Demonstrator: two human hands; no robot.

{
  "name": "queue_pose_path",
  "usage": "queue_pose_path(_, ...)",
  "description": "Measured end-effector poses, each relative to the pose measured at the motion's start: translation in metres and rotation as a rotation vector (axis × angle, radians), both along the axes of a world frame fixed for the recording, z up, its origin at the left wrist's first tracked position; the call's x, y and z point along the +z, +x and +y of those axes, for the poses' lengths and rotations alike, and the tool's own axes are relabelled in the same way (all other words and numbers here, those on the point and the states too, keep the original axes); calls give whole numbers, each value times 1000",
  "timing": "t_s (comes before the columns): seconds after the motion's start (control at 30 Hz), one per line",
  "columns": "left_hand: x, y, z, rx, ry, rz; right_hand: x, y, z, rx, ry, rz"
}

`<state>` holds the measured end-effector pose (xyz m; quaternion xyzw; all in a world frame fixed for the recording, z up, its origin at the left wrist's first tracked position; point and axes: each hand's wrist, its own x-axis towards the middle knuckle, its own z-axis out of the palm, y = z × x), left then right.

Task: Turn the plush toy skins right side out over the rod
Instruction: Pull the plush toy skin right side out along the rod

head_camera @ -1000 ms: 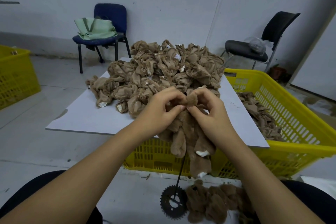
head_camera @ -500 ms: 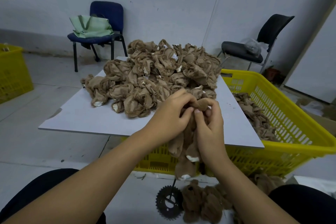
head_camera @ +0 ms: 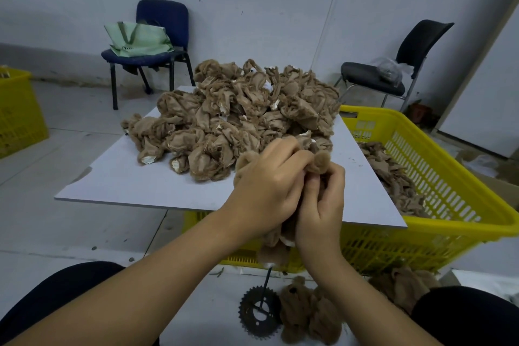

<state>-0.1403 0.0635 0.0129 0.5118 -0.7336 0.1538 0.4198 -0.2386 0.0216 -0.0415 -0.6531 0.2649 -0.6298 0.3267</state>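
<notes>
Grey walls back the work area; a blue chair (head_camera: pixel 161 36) with a green bag (head_camera: pixel 137 38) stands far left, a black chair (head_camera: pixel 393 64) far right. On the white surface (head_camera: pixel 118 177) lies a heap of inside-out plush skins (head_camera: pixel 238 118). A yellow basket (head_camera: pixel 460 185) at right holds more skins. Both hands work one plush toy skin (head_camera: pixel 318 161) at the near edge of the surface: the left hand (head_camera: pixel 269 191) grips it with curled fingers, the right hand (head_camera: pixel 323 205) pinches it close beside. The skin hangs over a thin dark rod (head_camera: pixel 266 285) (only the lower part shows) fixed in a toothed wheel (head_camera: pixel 259 314) on the floor. Finished skins (head_camera: pixel 309 314) lie just beside the wheel.
</notes>
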Motion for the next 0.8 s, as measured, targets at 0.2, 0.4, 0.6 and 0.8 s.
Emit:
queue_pose_path(0.2,-7,-9,-2,35,-14,1,-1,-7,-4,-53,22,69)
queue_pose_path(0.4,-8,-3,-7,49,76,98,1,-5,-10,45,86,57)
queue_pose_path(0.6,-8,-2,-5,87,32,115,2,-3,-11,104,196,49)
queue_pose_path(0.8,-1,13,-7,60,-2,248,7,-4,-18,279,328,101)
